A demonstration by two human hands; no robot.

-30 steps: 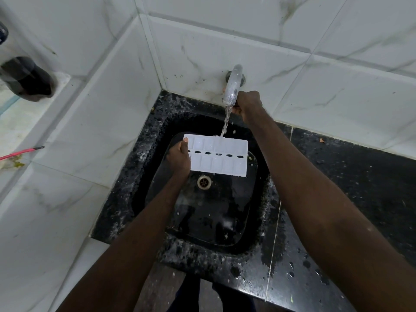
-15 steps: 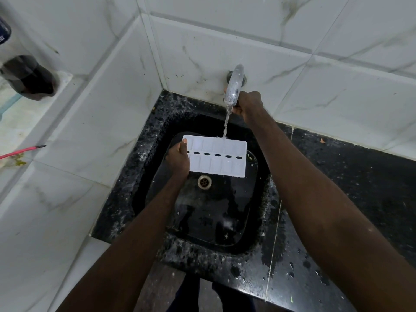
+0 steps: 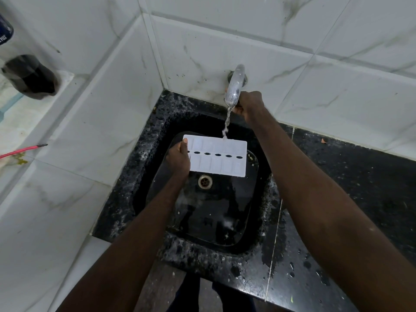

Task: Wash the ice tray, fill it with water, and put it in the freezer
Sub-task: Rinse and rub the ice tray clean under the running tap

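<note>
A white ice tray (image 3: 217, 155) with two rows of compartments and a line of oval holes down its middle is held level over the black sink (image 3: 202, 212). My left hand (image 3: 177, 158) grips its left end, thumb on top. Water runs from the metal tap (image 3: 234, 85) and lands on the tray's far edge, right of centre. My right hand (image 3: 248, 104) is closed around the tap's lower part, just right of the spout.
The sink drain (image 3: 205, 181) lies below the tray's near edge. Wet black counter (image 3: 351, 199) spreads to the right. White marble tiles form the walls and a ledge on the left, where a dark bottle (image 3: 29, 75) and a red wire (image 3: 22, 150) sit.
Tray and hands stay almost where they were. The water stream keeps falling on the tray's far edge.
</note>
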